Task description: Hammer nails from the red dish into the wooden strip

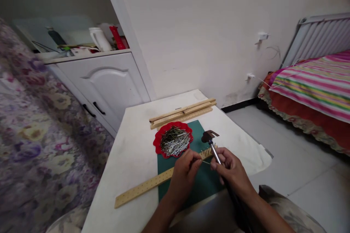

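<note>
My left hand [187,171] pinches a thin nail [206,162] that points toward my right hand. In my right hand [232,167] is a claw hammer [216,153], held by its shaft with the dark head up. Behind both hands a wooden strip [146,188] lies slantwise, its left part dotted with small holes. Several nails [209,150] stand in its right end, near the hammer head. Just beyond my left hand sits a red scalloped dish [157,142] full of loose nails [175,141]. My left hand hides the middle of the strip.
A green mat [199,184] lies under the strip on the white-covered table [131,145]. More wooden strips [183,113] rest along the back. A floral curtain [54,145] and white cabinet [106,83] stand left; a bed [314,76] is right.
</note>
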`<action>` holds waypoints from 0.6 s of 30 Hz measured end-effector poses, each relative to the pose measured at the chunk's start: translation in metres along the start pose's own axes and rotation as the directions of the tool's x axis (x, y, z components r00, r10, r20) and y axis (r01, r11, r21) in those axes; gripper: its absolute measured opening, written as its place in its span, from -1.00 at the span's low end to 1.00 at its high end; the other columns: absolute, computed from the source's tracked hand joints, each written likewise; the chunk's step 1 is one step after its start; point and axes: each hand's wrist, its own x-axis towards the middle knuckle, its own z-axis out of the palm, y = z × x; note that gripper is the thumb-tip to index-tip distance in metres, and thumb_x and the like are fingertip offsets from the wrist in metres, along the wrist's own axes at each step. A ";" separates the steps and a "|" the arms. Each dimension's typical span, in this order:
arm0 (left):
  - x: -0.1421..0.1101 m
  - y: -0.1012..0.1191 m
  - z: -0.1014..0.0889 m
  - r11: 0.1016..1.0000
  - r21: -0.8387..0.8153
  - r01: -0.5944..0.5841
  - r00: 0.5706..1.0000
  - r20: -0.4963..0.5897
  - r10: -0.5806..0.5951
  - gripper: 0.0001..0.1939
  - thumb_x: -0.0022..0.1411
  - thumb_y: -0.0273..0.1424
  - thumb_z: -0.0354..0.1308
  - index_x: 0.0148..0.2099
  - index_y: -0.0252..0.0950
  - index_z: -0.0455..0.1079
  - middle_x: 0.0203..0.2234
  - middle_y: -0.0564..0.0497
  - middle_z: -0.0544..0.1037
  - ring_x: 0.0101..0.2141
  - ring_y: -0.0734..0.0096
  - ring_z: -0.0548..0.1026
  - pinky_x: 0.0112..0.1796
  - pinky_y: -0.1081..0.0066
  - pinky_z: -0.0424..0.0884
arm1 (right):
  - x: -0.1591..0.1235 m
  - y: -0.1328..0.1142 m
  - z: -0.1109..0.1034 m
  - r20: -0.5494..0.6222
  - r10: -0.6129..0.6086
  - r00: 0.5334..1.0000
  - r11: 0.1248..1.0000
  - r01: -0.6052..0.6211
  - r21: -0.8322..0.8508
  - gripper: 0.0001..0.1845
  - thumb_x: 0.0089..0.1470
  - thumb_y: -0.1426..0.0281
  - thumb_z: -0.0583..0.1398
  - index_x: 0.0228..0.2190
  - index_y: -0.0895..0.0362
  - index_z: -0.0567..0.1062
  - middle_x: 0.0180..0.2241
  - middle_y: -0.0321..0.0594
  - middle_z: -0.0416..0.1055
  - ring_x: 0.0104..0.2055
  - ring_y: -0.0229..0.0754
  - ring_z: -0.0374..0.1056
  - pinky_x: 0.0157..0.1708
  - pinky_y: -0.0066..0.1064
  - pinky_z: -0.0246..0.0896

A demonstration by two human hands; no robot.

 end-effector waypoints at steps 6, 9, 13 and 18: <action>-0.003 -0.009 0.028 0.824 -0.537 0.183 0.977 0.006 -0.213 -0.87 0.09 -0.35 0.14 -0.36 -0.33 0.35 -0.60 0.09 0.45 -0.53 0.49 0.38 -0.41 0.47 0.29 | 0.000 -0.003 0.003 0.026 -0.003 1.000 0.998 0.001 0.065 -0.67 -0.07 0.28 0.27 -0.27 0.13 0.33 -0.55 -0.39 0.34 -0.66 -0.38 0.17 -0.78 -0.62 0.07; -0.005 -0.010 0.039 0.746 -0.639 0.188 0.969 -0.002 -0.247 -0.86 0.06 -0.36 0.15 -0.38 -0.35 0.37 -0.60 0.06 0.45 -0.53 0.49 0.38 -0.42 0.47 0.30 | 0.000 -0.004 0.004 0.046 -0.007 0.999 0.997 0.004 0.077 -0.67 -0.05 0.25 0.26 -0.28 0.13 0.32 -0.55 -0.34 0.37 -0.57 -0.28 0.29 -0.76 -0.60 0.08; -0.002 -0.015 0.035 0.837 -0.523 0.160 0.968 -0.081 -0.236 -0.85 0.08 -0.34 0.12 -0.39 -0.33 0.37 -0.59 0.08 0.42 -0.50 0.48 0.38 -0.40 0.46 0.29 | -0.001 -0.006 -0.001 -0.031 -0.007 0.999 1.000 0.007 0.005 -0.64 -0.06 0.19 0.25 -0.28 0.13 0.33 -0.56 -0.38 0.33 -0.68 -0.38 0.14 -0.79 -0.60 0.01; 0.007 -0.031 0.028 0.994 -0.089 0.071 0.978 -0.189 -0.087 -0.85 0.12 -0.36 0.08 -0.43 -0.30 0.38 -0.50 0.06 0.41 -0.44 0.45 0.36 -0.41 0.47 0.25 | -0.001 -0.012 -0.012 -0.108 -0.022 0.994 0.996 0.013 -0.084 -0.65 -0.03 0.19 0.24 -0.27 0.14 0.34 -0.58 -0.40 0.31 -0.71 -0.41 0.05 -0.79 -0.60 -0.01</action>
